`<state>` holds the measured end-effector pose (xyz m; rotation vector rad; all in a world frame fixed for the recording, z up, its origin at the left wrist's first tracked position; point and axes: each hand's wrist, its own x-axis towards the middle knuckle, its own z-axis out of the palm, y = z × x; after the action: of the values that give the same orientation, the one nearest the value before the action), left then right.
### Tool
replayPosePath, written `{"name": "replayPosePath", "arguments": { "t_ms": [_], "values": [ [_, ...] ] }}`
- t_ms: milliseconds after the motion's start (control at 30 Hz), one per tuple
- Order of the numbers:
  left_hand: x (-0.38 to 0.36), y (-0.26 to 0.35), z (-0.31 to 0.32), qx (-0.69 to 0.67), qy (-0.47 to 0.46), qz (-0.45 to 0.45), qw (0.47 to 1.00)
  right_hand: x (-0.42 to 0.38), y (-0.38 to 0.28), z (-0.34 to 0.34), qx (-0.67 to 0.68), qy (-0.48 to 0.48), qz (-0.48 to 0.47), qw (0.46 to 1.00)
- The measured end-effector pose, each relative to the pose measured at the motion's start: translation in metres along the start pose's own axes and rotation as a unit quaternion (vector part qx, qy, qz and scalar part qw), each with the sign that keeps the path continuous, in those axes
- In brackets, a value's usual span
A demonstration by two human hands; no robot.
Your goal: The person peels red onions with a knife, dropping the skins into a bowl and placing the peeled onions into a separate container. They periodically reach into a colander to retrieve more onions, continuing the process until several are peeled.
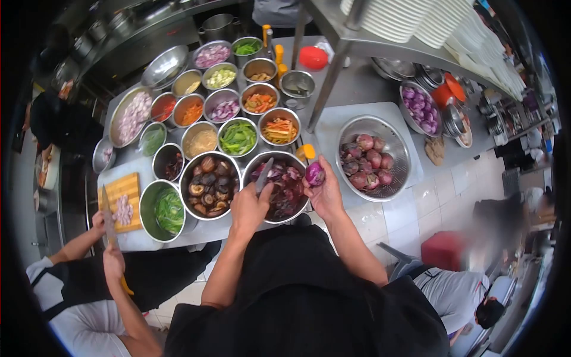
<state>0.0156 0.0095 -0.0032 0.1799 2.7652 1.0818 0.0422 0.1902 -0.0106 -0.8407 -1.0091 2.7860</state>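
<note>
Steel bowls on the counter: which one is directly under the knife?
The bowl of purple onion peelings, just right of the mushroom bowl. The left hand holds the knife over it; the right hand holds a peeled onion.

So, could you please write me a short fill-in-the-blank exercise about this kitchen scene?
1. The left hand holds a ____.
2. The right hand holds a peeled red ____.
3. Unpeeled onions sit in a metal ____.
4. A co-worker's hand holds a knife by a wooden cutting ____.

Missing words: knife; onion; colander; board

place: restaurant kitchen | evidence: steel prep bowls point(238, 138), stacked plates point(416, 21), steel counter point(357, 83)
</note>
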Motion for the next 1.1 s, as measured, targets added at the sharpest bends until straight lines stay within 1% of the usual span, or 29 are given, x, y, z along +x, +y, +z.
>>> {"name": "replayPosePath", "arguments": {
  "t_ms": [33, 67, 100, 200, 233, 300, 333, 367, 433, 467, 533, 600, 667, 733, 800, 867, 900, 967, 1000, 1033, 1067, 1100],
  "values": [
    [0.0, -0.002, 0.002, 0.032, 0.027, 0.019, 0.999, -0.002, -0.005, -0.004, -0.013, 0.007, -0.018, 1.0],
    [0.001, -0.001, 0.002, 0.049, -0.004, -0.011, 0.999, -0.006, -0.013, -0.007, -0.026, 0.027, -0.028, 0.999],
    [0.001, 0.003, 0.0, 0.05, -0.008, -0.003, 0.999, -0.007, -0.019, -0.013, -0.022, 0.032, -0.035, 0.999],
    [0.001, 0.013, -0.002, 0.101, -0.03, -0.03, 0.994, -0.006, -0.043, -0.037, -0.067, 0.045, -0.089, 0.993],
    [0.002, 0.016, -0.003, 0.103, -0.032, -0.024, 0.994, -0.005, -0.052, -0.044, -0.063, 0.049, -0.094, 0.992],
    [0.002, 0.027, -0.009, 0.113, -0.042, -0.055, 0.991, -0.002, -0.073, -0.056, -0.036, 0.045, -0.123, 0.991],
    [0.001, 0.033, -0.011, 0.092, -0.022, -0.058, 0.994, 0.001, -0.085, -0.063, -0.023, 0.048, -0.12, 0.991],
    [0.002, 0.033, -0.009, 0.094, -0.024, -0.053, 0.994, 0.003, -0.099, -0.067, -0.019, 0.05, -0.123, 0.991],
    [0.005, 0.031, -0.006, 0.075, 0.011, -0.059, 0.995, 0.008, -0.129, -0.074, -0.059, 0.061, -0.177, 0.981],
    [0.004, 0.035, -0.005, 0.077, 0.029, -0.049, 0.995, 0.034, -0.136, -0.109, -0.131, 0.097, -0.21, 0.964],
    [0.003, 0.046, -0.003, 0.1, 0.024, -0.06, 0.993, 0.046, -0.165, -0.118, -0.199, 0.195, -0.21, 0.937],
    [0.002, 0.052, 0.001, 0.128, 0.027, -0.078, 0.988, 0.068, -0.191, -0.138, -0.269, 0.231, -0.253, 0.9],
    [0.002, 0.052, 0.007, 0.129, 0.028, -0.087, 0.987, 0.097, -0.217, -0.161, -0.287, 0.274, -0.3, 0.868],
    [0.001, 0.048, 0.013, 0.132, 0.03, -0.1, 0.986, 0.133, -0.247, -0.189, -0.326, 0.296, -0.319, 0.839],
    [-0.001, 0.041, 0.019, 0.112, 0.065, -0.096, 0.987, 0.19, -0.272, -0.234, -0.326, 0.277, -0.41, 0.806],
    [-0.001, 0.034, 0.023, 0.103, 0.079, -0.101, 0.986, 0.223, -0.302, -0.256, -0.385, 0.324, -0.413, 0.759],
    [-0.003, 0.032, 0.024, 0.093, 0.091, -0.101, 0.986, 0.231, -0.311, -0.256, -0.386, 0.32, -0.408, 0.763],
    [-0.005, 0.039, 0.022, 0.091, 0.086, -0.115, 0.985, 0.231, -0.327, -0.25, -0.492, 0.329, -0.452, 0.667],
    [-0.005, 0.042, 0.022, 0.086, 0.08, -0.123, 0.985, 0.225, -0.329, -0.241, -0.493, 0.327, -0.45, 0.669],
    [-0.006, 0.04, 0.024, 0.087, 0.08, -0.126, 0.985, 0.215, -0.33, -0.23, -0.567, 0.363, -0.418, 0.609],
    [-0.007, 0.037, 0.027, 0.065, 0.095, -0.088, 0.989, 0.21, -0.328, -0.224, -0.635, 0.394, -0.384, 0.542],
    [-0.007, 0.035, 0.028, 0.042, 0.112, -0.049, 0.992, 0.212, -0.324, -0.226, -0.636, 0.392, -0.382, 0.544]
  ]
}}
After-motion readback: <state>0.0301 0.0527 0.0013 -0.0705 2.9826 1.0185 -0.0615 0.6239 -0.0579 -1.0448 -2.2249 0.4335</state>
